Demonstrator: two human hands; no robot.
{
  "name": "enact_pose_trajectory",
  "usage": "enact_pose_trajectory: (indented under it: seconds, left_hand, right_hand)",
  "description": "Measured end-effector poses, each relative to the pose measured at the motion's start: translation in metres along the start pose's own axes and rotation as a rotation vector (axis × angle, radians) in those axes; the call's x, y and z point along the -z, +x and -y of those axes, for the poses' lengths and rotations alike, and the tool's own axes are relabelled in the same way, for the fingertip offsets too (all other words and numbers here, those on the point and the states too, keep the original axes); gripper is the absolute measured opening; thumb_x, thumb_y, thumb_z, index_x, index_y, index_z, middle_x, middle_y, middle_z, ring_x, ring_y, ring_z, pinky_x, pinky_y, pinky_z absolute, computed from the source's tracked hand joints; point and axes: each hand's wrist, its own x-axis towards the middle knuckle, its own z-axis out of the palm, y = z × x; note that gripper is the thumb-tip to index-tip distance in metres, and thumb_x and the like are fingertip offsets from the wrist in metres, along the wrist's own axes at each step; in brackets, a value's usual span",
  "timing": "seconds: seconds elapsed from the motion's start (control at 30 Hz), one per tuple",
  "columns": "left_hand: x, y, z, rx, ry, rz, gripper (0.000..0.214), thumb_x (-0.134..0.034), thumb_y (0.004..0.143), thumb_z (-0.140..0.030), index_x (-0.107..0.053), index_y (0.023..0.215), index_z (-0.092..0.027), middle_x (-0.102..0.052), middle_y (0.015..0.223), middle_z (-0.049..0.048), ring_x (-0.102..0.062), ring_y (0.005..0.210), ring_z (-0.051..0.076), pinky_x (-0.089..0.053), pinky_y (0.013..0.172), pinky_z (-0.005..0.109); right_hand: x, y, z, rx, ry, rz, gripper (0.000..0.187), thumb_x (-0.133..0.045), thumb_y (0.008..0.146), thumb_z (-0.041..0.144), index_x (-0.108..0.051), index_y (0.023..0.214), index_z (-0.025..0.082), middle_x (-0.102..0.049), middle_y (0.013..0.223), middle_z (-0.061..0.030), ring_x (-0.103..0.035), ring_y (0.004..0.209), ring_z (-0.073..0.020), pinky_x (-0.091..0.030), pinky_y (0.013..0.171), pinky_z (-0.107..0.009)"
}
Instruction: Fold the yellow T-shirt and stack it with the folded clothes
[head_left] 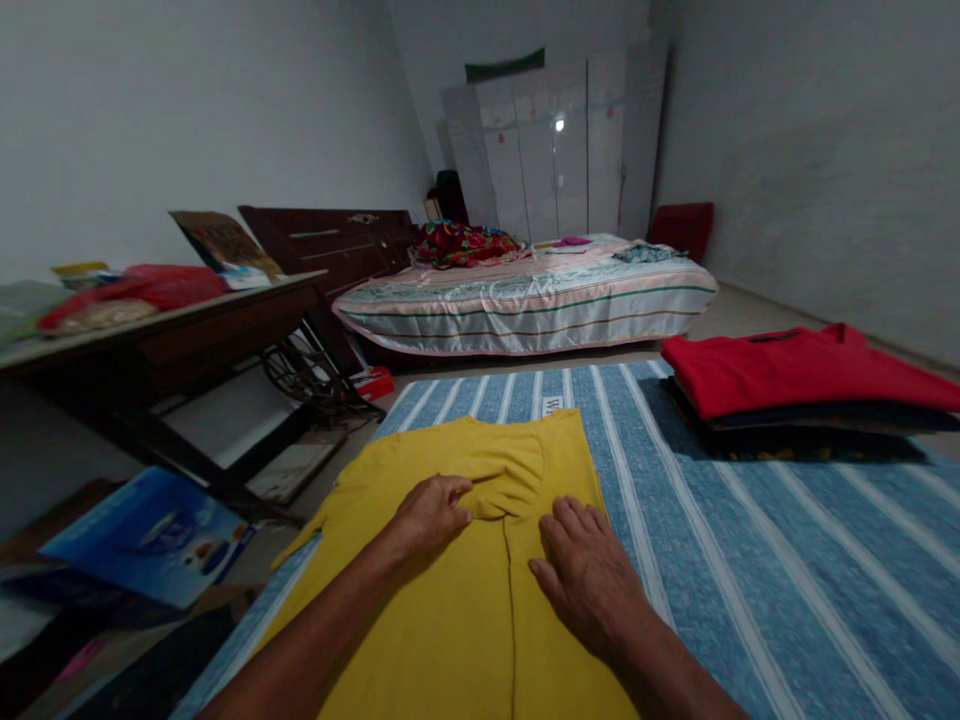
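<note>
A yellow shirt (450,610) lies spread on a blue bed cover with white stripes (720,560). Its right side is folded inward, leaving a straight edge down the middle, and the fabric is bunched around the neckline. My left hand (433,512) is at the neckline, thumb and fingers curled together on the yellow cloth. Lying flat on the folded right part is my right hand (589,565), its fingers stretched out and the thumb apart. The shirt's lower end runs out of view.
On the right sits a stack of folded clothes with a red garment (795,375) on top. A wooden table (247,300) stands left, a blue box (154,535) below it. Behind are another bed (525,310) and a pale wardrobe (532,150).
</note>
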Motion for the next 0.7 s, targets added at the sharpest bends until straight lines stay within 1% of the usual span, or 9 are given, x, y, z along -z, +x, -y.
enact_pose_trajectory:
  seconds: [0.07, 0.17, 0.27, 0.37, 0.47, 0.57, 0.6, 0.63, 0.7]
  left_hand:
    - [0.001, -0.001, 0.000, -0.058, 0.060, 0.008, 0.014, -0.053, 0.060, -0.020, -0.063, 0.070, -0.018, -0.053, 0.062, -0.0041, -0.051, 0.064, 0.014, -0.030, 0.058, 0.023]
    - [0.004, -0.007, -0.002, -0.149, 0.134, -0.055, 0.008, -0.050, 0.061, -0.016, -0.056, 0.064, -0.019, -0.056, 0.070, -0.0010, -0.052, 0.067, 0.015, -0.031, 0.059, 0.024]
    - [0.005, -0.016, -0.003, -0.259, 0.232, -0.100, 0.012, -0.047, 0.060, -0.013, -0.050, 0.069, -0.020, -0.055, 0.074, -0.0002, -0.051, 0.068, 0.016, -0.032, 0.060, 0.025]
    - [0.003, -0.027, -0.005, -0.338, 0.326, -0.063, 0.015, -0.045, 0.065, -0.012, -0.048, 0.075, -0.021, -0.056, 0.076, 0.0000, -0.052, 0.069, 0.017, -0.035, 0.063, 0.027]
    - [-0.004, -0.037, -0.008, -0.356, 0.363, 0.000, 0.021, -0.044, 0.069, -0.011, -0.050, 0.086, -0.021, -0.060, 0.085, 0.0021, -0.057, 0.077, 0.019, -0.038, 0.068, 0.028]
    - [-0.008, -0.040, -0.010, -0.373, 0.374, 0.013, 0.033, -0.045, 0.070, -0.011, -0.052, 0.101, -0.021, -0.061, 0.098, 0.0044, -0.058, 0.090, 0.020, -0.040, 0.076, 0.029]
    - [-0.008, -0.040, -0.011, -0.374, 0.386, 0.016, 0.031, -0.046, 0.072, -0.012, -0.053, 0.100, -0.022, -0.061, 0.099, 0.0045, -0.058, 0.090, 0.020, -0.041, 0.077, 0.030]
    - [-0.008, -0.040, -0.013, -0.373, 0.403, 0.018, 0.025, -0.046, 0.073, -0.014, -0.055, 0.096, -0.022, -0.060, 0.096, 0.0043, -0.058, 0.088, 0.020, -0.041, 0.075, 0.030]
    - [-0.006, -0.039, -0.015, -0.377, 0.434, -0.005, 0.013, -0.045, 0.076, -0.017, -0.054, 0.083, -0.022, -0.058, 0.089, 0.0038, -0.056, 0.082, 0.020, -0.041, 0.071, 0.030]
  right_hand:
    - [-0.001, 0.000, 0.000, 0.003, -0.001, -0.009, 0.032, -0.050, 0.090, 0.036, -0.057, 0.114, 0.016, -0.049, 0.133, -0.0145, -0.038, 0.128, -0.0297, -0.027, 0.107, -0.047]
    - [-0.002, -0.001, -0.001, 0.009, -0.005, -0.018, 0.032, -0.050, 0.090, 0.036, -0.057, 0.113, 0.016, -0.050, 0.132, -0.0145, -0.038, 0.128, -0.0293, -0.027, 0.107, -0.047]
    - [-0.002, -0.001, -0.001, 0.013, -0.010, -0.018, 0.032, -0.050, 0.089, 0.036, -0.057, 0.114, 0.016, -0.050, 0.132, -0.0146, -0.038, 0.128, -0.0296, -0.027, 0.107, -0.046]
    - [-0.002, -0.001, -0.001, 0.009, -0.004, -0.009, 0.031, -0.050, 0.089, 0.035, -0.057, 0.113, 0.017, -0.049, 0.133, -0.0144, -0.038, 0.128, -0.0296, -0.027, 0.107, -0.047]
    - [-0.002, -0.002, 0.000, 0.002, 0.002, 0.000, 0.030, -0.049, 0.089, 0.034, -0.057, 0.113, 0.017, -0.049, 0.133, -0.0141, -0.037, 0.129, -0.0295, -0.026, 0.107, -0.047]
    - [-0.002, -0.003, 0.000, -0.006, 0.004, 0.006, 0.032, -0.048, 0.089, 0.035, -0.056, 0.114, 0.016, -0.048, 0.134, -0.0141, -0.037, 0.129, -0.0299, -0.025, 0.108, -0.047]
    - [-0.002, -0.002, 0.000, -0.008, 0.004, 0.008, 0.033, -0.048, 0.089, 0.035, -0.056, 0.115, 0.016, -0.048, 0.134, -0.0141, -0.037, 0.129, -0.0301, -0.025, 0.108, -0.047]
    - [-0.002, -0.002, 0.000, -0.009, 0.004, 0.008, 0.033, -0.048, 0.089, 0.035, -0.056, 0.115, 0.016, -0.048, 0.134, -0.0140, -0.037, 0.129, -0.0302, -0.025, 0.108, -0.047]
    - [-0.001, -0.001, 0.000, -0.007, 0.006, 0.005, 0.032, -0.047, 0.090, 0.035, -0.056, 0.115, 0.016, -0.048, 0.134, -0.0135, -0.037, 0.129, -0.0299, -0.025, 0.108, -0.046]
